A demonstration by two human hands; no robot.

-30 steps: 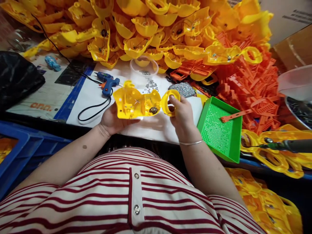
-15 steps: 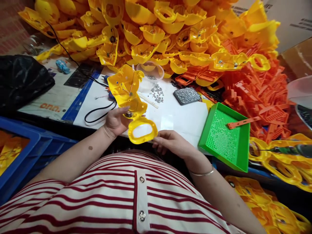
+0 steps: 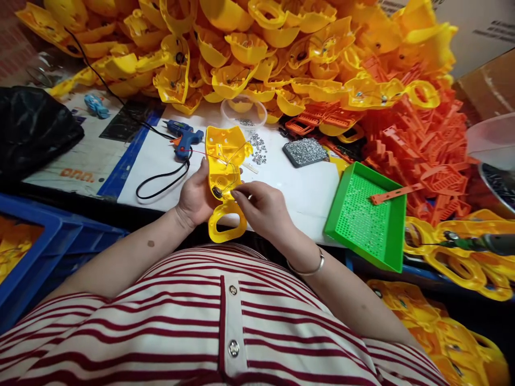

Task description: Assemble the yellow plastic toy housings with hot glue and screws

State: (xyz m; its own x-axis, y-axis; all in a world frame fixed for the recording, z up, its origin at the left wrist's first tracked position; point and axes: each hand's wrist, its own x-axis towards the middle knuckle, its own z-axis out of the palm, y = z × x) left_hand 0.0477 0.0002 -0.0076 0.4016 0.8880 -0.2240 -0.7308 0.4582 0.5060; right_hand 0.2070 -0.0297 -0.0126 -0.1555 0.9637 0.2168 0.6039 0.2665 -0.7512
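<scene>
My left hand (image 3: 197, 195) grips a yellow plastic shell half (image 3: 223, 176) by its left side, with the hollow inside facing up. The shell has a ring-shaped handle (image 3: 215, 230) at its near end. Thin wires (image 3: 229, 161) cross the inside, and a small round dark part (image 3: 217, 192) sits near the handle. My right hand (image 3: 261, 209) is closed in a pinch at the shell's right edge, just above the handle; what its fingertips hold is hidden. Beyond the shell, to the left, a blue glue gun (image 3: 185, 139) lies on the white sheet.
Small screws (image 3: 258, 147) lie loose behind the shell, near a clear round tub (image 3: 244, 112) and a dark tray of screws (image 3: 306, 153). A green perforated basket (image 3: 362, 214) holds an orange strip (image 3: 396, 194). Yellow shells (image 3: 249, 48) and orange parts (image 3: 426, 155) are heaped behind.
The shell has turned more upright and shifted slightly, uncovering the glue gun. My right hand has moved from the handle ring up to the wired part of the shell.
</scene>
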